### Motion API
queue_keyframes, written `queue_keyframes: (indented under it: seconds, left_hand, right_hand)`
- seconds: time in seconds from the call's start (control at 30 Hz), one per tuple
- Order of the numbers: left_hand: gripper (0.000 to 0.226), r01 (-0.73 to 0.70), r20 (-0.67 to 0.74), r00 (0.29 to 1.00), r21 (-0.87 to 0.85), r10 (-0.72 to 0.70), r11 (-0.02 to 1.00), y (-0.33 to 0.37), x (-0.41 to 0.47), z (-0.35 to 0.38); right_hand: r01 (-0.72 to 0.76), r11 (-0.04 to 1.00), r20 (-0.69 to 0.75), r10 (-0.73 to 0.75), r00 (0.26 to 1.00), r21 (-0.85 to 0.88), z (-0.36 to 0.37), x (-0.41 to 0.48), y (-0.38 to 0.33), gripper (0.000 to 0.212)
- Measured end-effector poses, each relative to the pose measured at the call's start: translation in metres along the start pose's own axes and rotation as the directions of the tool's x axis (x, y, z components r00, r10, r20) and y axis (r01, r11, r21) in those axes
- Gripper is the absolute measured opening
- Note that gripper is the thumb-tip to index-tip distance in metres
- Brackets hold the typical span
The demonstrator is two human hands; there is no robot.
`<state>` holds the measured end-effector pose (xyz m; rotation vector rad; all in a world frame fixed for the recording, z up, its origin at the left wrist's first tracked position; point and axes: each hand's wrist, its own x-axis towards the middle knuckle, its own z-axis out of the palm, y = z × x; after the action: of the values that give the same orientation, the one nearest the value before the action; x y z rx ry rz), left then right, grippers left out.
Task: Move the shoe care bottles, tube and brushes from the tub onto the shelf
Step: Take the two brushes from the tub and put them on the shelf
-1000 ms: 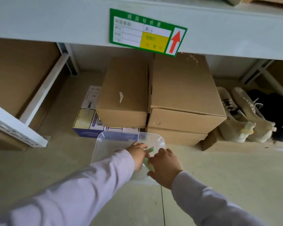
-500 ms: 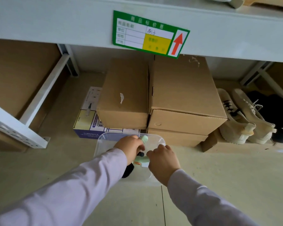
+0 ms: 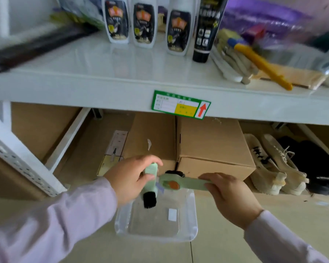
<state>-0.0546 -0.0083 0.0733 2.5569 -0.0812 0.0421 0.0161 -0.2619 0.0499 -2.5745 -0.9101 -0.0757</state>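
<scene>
Head view: the left hand (image 3: 128, 179) grips a green brush (image 3: 150, 184), bristles pointing down, above the tub (image 3: 193, 221). The right hand (image 3: 230, 198) grips a second green brush (image 3: 180, 184) by its handle. Three bottles (image 3: 141, 21) and a black tube (image 3: 205, 29) stand on the shelf (image 3: 103, 59), behind its front edge.

left hand (image 3: 128, 179) – grips green brush (image 3: 150, 184) | right hand (image 3: 230, 196) – grips second brush (image 3: 179, 184) | above tub (image 3: 193, 215)

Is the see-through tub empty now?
Empty, it seems. Through the tub only its bare bottom and a white sticker show; both green brushes are held above it, one in each hand.
</scene>
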Motion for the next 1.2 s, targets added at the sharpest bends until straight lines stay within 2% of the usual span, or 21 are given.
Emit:
queue_keyframes:
  seconds: [0.17,0.27,0.33,0.47,0.57,0.63,0.73,0.83,0.9,1.03,1.1,1.2]
  left_hand:
    - [0.038,-0.132,-0.181,0.976,-0.074,0.117,0.988,0.032,-0.017,-0.064]
    - [0.032,-0.198,-0.292,0.944,-0.133,0.152,0.971,0.057,-0.03,-0.104]
    - [0.03,-0.242,-0.381,0.912,-0.203,0.151,0.949,0.072,-0.038,-0.13]
    - [0.025,-0.355,-0.553,0.825,-0.35,0.114,0.867,0.089,-0.043,-0.177]
    - [0.031,-0.414,-0.664,0.747,-0.455,0.009,0.788,0.084,-0.035,-0.204]
    - [0.024,-0.421,-0.7,0.708,-0.527,-0.096,0.739,0.075,-0.025,-0.214]
    - [0.03,-0.394,-0.702,0.642,-0.647,-0.309,0.653,0.062,-0.008,-0.214]
    - [0.028,-0.365,-0.674,0.541,-0.727,-0.504,0.581,0.063,0.011,-0.203]
    - [0.029,-0.309,-0.659,0.497,-0.743,-0.565,0.594,0.065,0.024,-0.191]
    - [0.028,-0.098,-0.611,0.453,-0.758,-0.649,0.645,0.065,0.039,-0.17]
    - [0.025,0.041,-0.62,0.472,-0.695,-0.627,0.718,0.067,0.04,-0.165]
    - [0.011,0.183,-0.627,0.601,-0.496,-0.496,0.849,0.069,0.037,-0.162]
  right_hand:
    - [0.193,0.98,-0.109,-0.186,0.976,0.051,-0.065,0.006,-0.027,0.025]
    - [0.326,0.944,-0.209,-0.312,0.927,0.039,-0.111,0.013,-0.043,0.029]
    - [0.381,0.922,-0.298,-0.345,0.89,0.069,-0.14,0.018,-0.052,0.03]
    - [0.412,0.909,-0.475,-0.335,0.814,0.065,-0.18,0.031,-0.063,0.025]
    - [0.382,0.924,-0.558,-0.308,0.77,0.018,-0.19,0.048,-0.07,0.027]
    - [0.346,0.938,-0.591,-0.29,0.753,-0.019,-0.187,0.062,-0.074,0.028]
    - [0.285,0.955,-0.616,-0.272,0.739,-0.08,-0.175,0.083,-0.085,0.029]
    - [0.211,0.962,-0.579,-0.274,0.768,-0.174,-0.161,0.098,-0.101,0.024]
    - [0.18,0.952,-0.53,-0.288,0.797,-0.247,-0.152,0.107,-0.108,0.021]
    - [0.162,0.944,-0.437,-0.279,0.855,-0.287,-0.139,0.117,-0.119,0.035]
    - [0.168,0.942,-0.388,-0.276,0.879,-0.29,-0.133,0.118,-0.125,0.034]
    - [0.194,0.948,-0.314,-0.27,0.91,-0.252,-0.127,0.118,-0.135,0.033]
